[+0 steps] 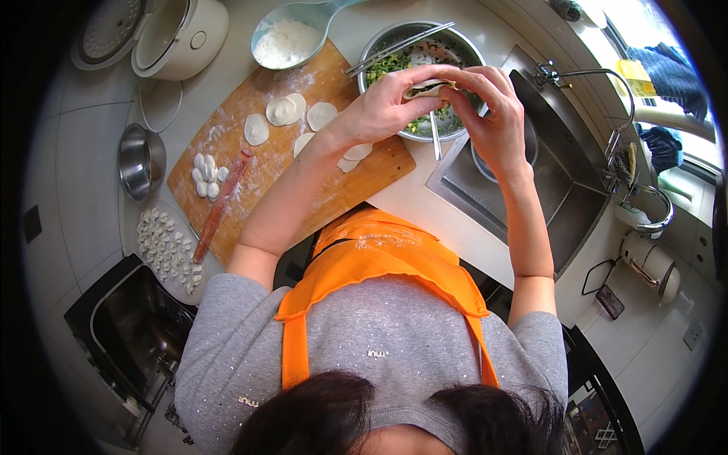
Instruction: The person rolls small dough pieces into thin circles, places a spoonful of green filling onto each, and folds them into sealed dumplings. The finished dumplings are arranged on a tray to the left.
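Both hands hold one folded dumpling wrapper with green filling above a steel bowl. My left hand grips its left side, and my right hand pinches its right end. The steel bowl contains chopped green and yellow filling and a metal spoon. Metal chopsticks lie across its rim. Round dough wrappers lie on the floured wooden board, some partly hidden by my left forearm. Small dough pieces sit beside a reddish rolling pin.
A light blue scoop of flour stands behind the board. To the left are an empty-looking steel bowl, a tray of shaped dumplings and a white cooker. A steel sink with a faucet lies on the right.
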`<act>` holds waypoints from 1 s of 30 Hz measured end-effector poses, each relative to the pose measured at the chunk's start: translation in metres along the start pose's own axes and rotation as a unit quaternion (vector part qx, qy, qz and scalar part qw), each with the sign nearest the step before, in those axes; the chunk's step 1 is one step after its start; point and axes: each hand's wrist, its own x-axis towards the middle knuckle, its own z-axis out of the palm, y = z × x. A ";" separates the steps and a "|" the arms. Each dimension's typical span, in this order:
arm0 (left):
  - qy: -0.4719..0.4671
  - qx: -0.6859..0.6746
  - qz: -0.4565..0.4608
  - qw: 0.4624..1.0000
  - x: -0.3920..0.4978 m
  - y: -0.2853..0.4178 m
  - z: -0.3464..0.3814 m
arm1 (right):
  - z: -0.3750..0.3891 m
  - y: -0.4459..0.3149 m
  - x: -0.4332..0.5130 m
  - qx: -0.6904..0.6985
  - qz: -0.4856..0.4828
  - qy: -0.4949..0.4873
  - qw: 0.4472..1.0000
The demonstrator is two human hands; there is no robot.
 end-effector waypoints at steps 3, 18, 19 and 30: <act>0.025 0.015 -0.007 1.000 -0.001 0.000 0.001 | 0.000 0.002 0.002 -0.014 -0.024 -0.002 1.000; 0.116 -0.242 -0.044 0.962 -0.009 -0.008 -0.001 | 0.003 0.010 -0.016 0.259 0.131 0.013 0.957; 0.112 -0.240 -0.046 0.963 -0.009 -0.007 -0.001 | 0.004 0.011 -0.018 0.279 0.157 0.015 0.947; 0.105 -0.204 -0.030 0.973 -0.007 -0.001 -0.001 | 0.004 0.005 -0.019 0.299 0.149 0.078 0.939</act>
